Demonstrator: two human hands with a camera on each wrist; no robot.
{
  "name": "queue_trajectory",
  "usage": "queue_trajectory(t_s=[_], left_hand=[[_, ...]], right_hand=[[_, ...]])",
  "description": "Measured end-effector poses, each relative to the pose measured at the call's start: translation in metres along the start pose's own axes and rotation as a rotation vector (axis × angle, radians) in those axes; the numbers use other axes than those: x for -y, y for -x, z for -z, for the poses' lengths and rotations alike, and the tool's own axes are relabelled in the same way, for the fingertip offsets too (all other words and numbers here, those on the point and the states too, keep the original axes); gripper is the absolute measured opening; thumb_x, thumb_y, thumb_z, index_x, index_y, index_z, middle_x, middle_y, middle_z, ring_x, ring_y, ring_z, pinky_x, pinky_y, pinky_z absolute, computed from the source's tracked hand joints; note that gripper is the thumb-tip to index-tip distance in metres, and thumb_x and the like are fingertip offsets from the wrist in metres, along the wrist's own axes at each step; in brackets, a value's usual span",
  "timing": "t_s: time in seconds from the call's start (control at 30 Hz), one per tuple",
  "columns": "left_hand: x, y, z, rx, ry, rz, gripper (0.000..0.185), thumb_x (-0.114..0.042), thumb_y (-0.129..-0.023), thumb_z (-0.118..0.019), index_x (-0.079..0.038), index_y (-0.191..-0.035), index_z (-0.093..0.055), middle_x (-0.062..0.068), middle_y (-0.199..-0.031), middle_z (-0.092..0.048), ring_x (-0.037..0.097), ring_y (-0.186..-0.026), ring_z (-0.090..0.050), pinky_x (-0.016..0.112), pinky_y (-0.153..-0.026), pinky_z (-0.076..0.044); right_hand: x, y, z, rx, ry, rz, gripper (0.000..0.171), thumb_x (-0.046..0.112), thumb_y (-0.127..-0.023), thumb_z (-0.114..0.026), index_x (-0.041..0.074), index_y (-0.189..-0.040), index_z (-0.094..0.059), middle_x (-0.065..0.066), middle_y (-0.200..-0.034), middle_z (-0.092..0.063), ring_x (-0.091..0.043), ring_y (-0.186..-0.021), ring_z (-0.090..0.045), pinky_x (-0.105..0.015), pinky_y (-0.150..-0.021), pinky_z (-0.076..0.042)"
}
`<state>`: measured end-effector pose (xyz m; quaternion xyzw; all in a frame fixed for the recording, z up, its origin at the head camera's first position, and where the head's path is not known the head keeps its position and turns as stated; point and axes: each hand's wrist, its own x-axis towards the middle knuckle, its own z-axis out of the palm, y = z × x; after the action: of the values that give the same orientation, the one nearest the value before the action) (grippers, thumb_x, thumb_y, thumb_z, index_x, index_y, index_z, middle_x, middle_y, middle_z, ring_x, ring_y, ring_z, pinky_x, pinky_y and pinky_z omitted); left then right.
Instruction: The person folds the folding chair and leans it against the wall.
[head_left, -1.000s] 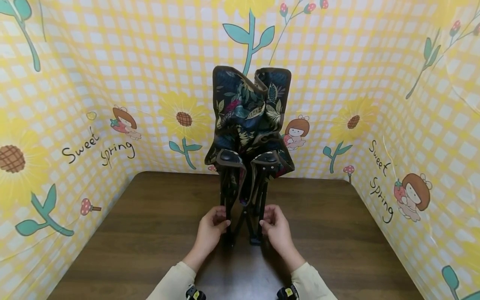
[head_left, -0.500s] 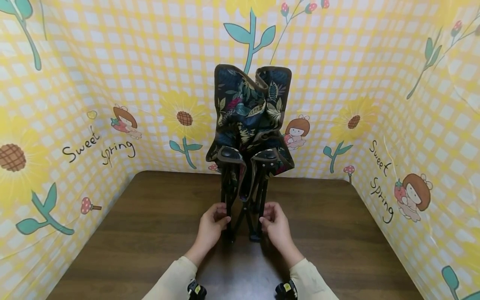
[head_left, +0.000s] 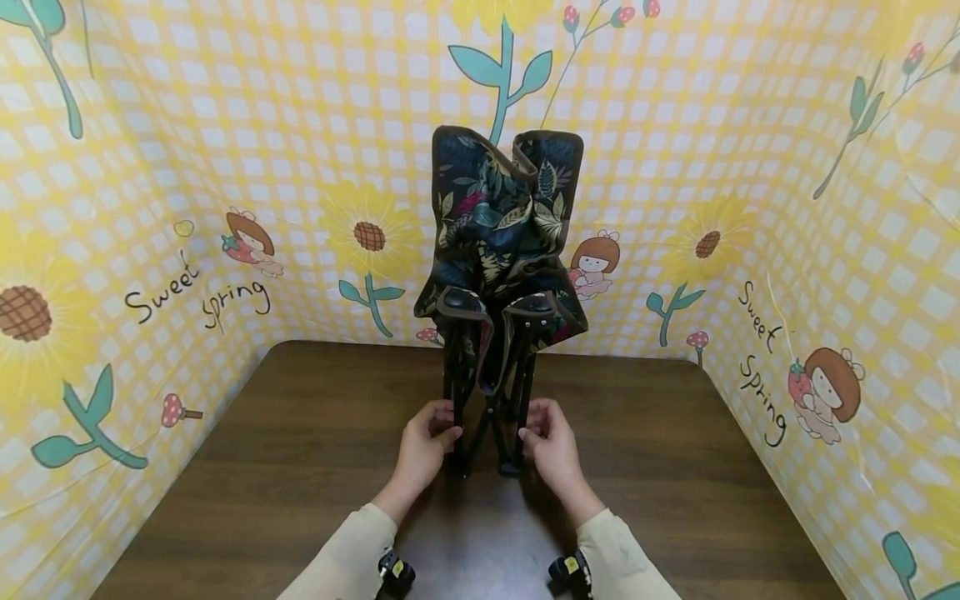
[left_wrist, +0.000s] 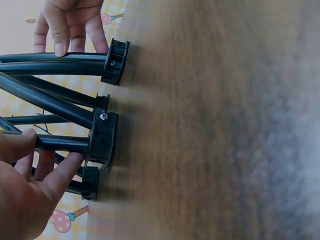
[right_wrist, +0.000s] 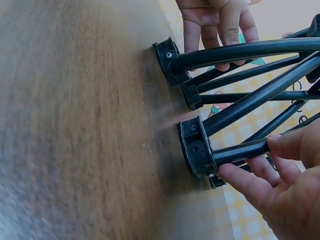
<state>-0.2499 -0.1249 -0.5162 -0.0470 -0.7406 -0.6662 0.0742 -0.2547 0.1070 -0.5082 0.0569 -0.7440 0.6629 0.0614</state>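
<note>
A partly folded camping chair (head_left: 498, 221) stands upright at the middle of the table, its dark floral fabric bunched above black tube legs. My left hand (head_left: 422, 446) holds the near left leg (left_wrist: 65, 143) low down, the thumb on the near side and the fingers behind. On the other side, my right hand (head_left: 553, 446) grips the near right leg (right_wrist: 242, 151) between thumb and fingers, just above its foot. Black plastic feet (right_wrist: 194, 147) with screws sit at the tabletop. The legs cross in an X between the hands. Sagging fabric hides the upper frame.
The brown wooden table (head_left: 300, 517) has a yellow checked cloth (head_left: 360, 100) with flower prints rising behind it and at both sides. The chair's back is close to the rear cloth. Each wrist carries a small black camera (head_left: 572, 571).
Both hands and the chair have shifted slightly away from me, toward the rear cloth. The chair's top has also moved a little to the right. The grip on both legs is unchanged.
</note>
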Motion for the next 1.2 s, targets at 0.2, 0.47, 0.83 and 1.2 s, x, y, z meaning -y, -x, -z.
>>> queue_trajectory(t_s=[0.2,0.47,0.83,1.2], left_hand=[[0.005,-0.005,0.002,0.018,0.022,-0.010,0.036,0.007,-0.091,-0.071,-0.004,-0.125,-0.064,0.021,-0.112,-0.066,0.023,-0.089,-0.068,0.042,-0.072,-0.064],[0.003,-0.010,0.004,0.032,0.024,-0.007,0.037,0.006,-0.092,-0.070,-0.002,-0.128,-0.063,0.026,-0.115,-0.065,0.022,-0.088,-0.067,0.033,-0.070,-0.062],[0.006,-0.020,0.001,0.018,0.004,-0.019,0.038,0.006,-0.093,-0.070,0.000,-0.130,-0.062,0.029,-0.117,-0.064,0.021,-0.087,-0.068,0.039,-0.071,-0.063],[0.006,-0.025,-0.001,-0.005,0.002,-0.032,0.036,0.006,-0.094,-0.068,0.001,-0.128,-0.063,0.029,-0.115,-0.065,0.031,-0.091,-0.069,0.048,-0.072,-0.062]], right_hand=[[-0.001,-0.003,0.000,0.000,-0.002,0.005,0.042,-0.015,-0.088,-0.067,0.003,-0.124,-0.055,-0.024,-0.106,-0.062,-0.022,-0.083,-0.062,-0.048,-0.066,-0.062],[-0.005,-0.009,0.001,0.006,0.011,0.001,0.042,-0.014,-0.089,-0.067,0.007,-0.124,-0.055,-0.018,-0.106,-0.063,-0.020,-0.085,-0.062,-0.049,-0.069,-0.062],[-0.005,-0.017,-0.001,-0.005,0.017,-0.005,0.041,-0.012,-0.091,-0.068,0.006,-0.125,-0.055,-0.026,-0.111,-0.059,-0.022,-0.085,-0.060,-0.044,-0.069,-0.062],[-0.005,-0.021,-0.004,-0.020,0.010,0.001,0.042,-0.015,-0.090,-0.066,0.007,-0.125,-0.055,-0.028,-0.111,-0.059,-0.021,-0.084,-0.060,-0.031,-0.064,-0.059]])
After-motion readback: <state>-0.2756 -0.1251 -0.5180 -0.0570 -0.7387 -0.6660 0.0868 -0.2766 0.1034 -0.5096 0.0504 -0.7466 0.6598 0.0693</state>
